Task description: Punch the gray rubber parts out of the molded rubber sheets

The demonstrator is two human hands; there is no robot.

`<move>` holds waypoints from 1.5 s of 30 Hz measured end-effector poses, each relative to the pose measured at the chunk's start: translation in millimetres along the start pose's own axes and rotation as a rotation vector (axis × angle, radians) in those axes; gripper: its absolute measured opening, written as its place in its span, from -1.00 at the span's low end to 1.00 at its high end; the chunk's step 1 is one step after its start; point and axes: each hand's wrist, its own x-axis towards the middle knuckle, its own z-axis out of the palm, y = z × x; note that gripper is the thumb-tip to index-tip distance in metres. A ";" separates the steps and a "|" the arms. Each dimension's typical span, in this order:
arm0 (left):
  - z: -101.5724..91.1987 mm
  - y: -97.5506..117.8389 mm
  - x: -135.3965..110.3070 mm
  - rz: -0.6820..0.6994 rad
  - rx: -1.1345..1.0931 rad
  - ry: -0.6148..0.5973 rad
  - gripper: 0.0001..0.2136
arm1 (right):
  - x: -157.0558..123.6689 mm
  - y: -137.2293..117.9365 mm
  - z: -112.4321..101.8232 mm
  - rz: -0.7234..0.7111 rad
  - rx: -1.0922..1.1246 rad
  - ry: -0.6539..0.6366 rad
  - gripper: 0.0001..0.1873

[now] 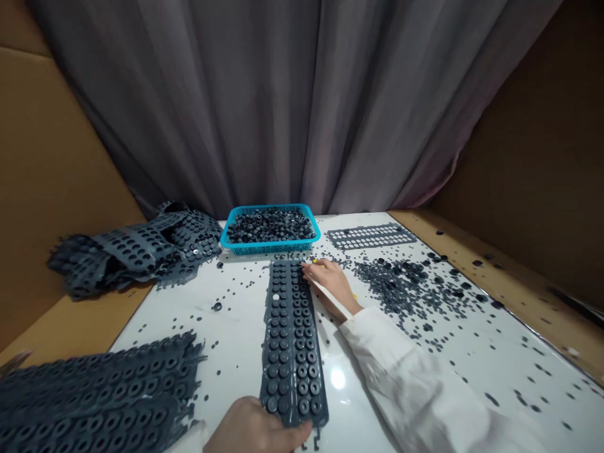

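Observation:
A long dark grey moulded rubber sheet (291,340) with rows of round, ring-topped studs lies lengthwise on the white table. My left hand (257,426) grips its near end, thumb stretched across the edge. At the far right corner of the sheet, my right hand (329,282) is closed, fingertips against the last studs. Bits of something yellow (314,260) peek out beyond its fingers and beside the wrist; the hand hides the rest. A small white spot (276,297) shows on the left row of studs.
A blue basket (270,245) full of small black rubber pieces stands behind the sheet. Stacked studded sheets (89,390) lie front left, crumpled perforated sheets (136,248) back left. Back right lies a flat perforated strip (372,236). Loose black bits (410,283) are scattered rightward.

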 end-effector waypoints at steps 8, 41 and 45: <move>1.6 0.5 -1.0 -0.021 0.008 0.009 -0.78 | -3.2 -6.2 -3.8 -0.023 0.446 -0.037 -0.91; 2.9 2.1 -1.1 -0.054 -0.030 0.040 -0.74 | -5.5 0.5 2.3 -0.072 0.468 -0.030 -0.90; 7.1 1.2 -8.3 -0.084 -0.051 -0.068 -0.73 | -4.8 2.0 3.0 -0.076 0.378 -0.062 -0.91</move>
